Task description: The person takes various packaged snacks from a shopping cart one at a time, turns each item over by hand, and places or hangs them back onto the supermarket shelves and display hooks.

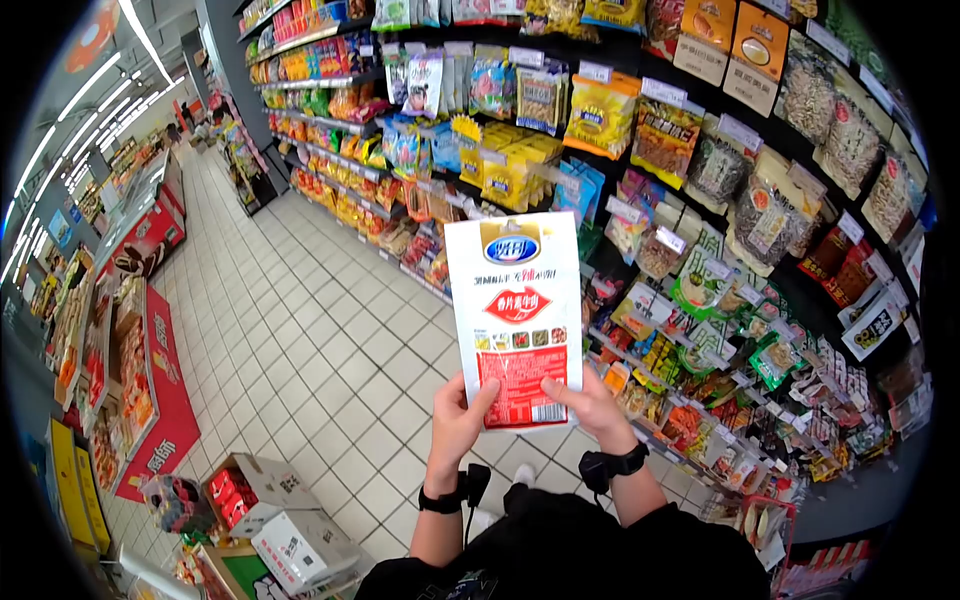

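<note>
A white and red snack packet (516, 265) is held upright in front of me, its printed side with a blue oval logo and a barcode facing me. My left hand (461, 416) grips its lower left edge, thumb lying over the red text panel. At the lower right edge, my right hand (594, 405) pinches the packet, with its thumb on the front near the barcode. The fingers behind the packet are hidden. Each wrist wears a black strap with a small device.
Hanging snack bags (603, 115) fill the shelf wall in front and to my right. Tiled floor (300, 330) runs along the aisle. Cardboard boxes (300, 548) stand at lower left, near a red display stand (165, 400).
</note>
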Available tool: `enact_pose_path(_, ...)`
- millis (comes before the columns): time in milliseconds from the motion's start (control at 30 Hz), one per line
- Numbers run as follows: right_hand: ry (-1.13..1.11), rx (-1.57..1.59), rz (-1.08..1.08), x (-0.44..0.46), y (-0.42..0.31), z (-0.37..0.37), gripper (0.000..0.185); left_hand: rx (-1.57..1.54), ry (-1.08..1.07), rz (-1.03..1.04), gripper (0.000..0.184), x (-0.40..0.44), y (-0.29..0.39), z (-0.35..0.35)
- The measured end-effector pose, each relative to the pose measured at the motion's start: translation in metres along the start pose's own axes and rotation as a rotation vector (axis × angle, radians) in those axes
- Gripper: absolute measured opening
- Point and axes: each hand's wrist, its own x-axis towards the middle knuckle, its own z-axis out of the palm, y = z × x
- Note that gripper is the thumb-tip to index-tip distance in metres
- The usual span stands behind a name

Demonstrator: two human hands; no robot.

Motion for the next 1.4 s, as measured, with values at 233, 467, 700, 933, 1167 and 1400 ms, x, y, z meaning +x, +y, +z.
enact_pose_path(233, 0.019, 0.105, -0.032, 0.038, -0.002, -0.019, 0.035, 0.167, -0.089, -0.031, 0.028, 0.042, 0.017, 0.010)
enact_pose_path(467, 0.209, 0.057, -0.166, 0.074, -0.004, -0.057, 0.032, 0.186, -0.058, -0.023, 0.027, 0.099, 0.006, 0.045)
enact_pose_path(700, 0.660, -0.138, -0.339, 0.063, -0.017, -0.114, 0.026, 0.210, -0.146, -0.042, 0.028, 0.145, -0.018, 0.091)
enact_pose_path(933, 0.603, -0.192, -0.241, 0.066, -0.026, -0.126, 0.037, 0.218, -0.442, -0.101, 0.030, 0.184, -0.054, 0.123)
enact_pose_path(1167, 0.680, -0.224, -0.326, 0.075, -0.034, -0.100, 0.049, 0.250, -0.812, 0.078, 0.058, 0.202, -0.049, 0.130)
enact_pose_path(1400, 0.919, -0.181, -0.307, 0.107, -0.025, -0.060, 0.026, 0.293, -1.026, 0.228, 0.064, 0.229, -0.025, 0.101)
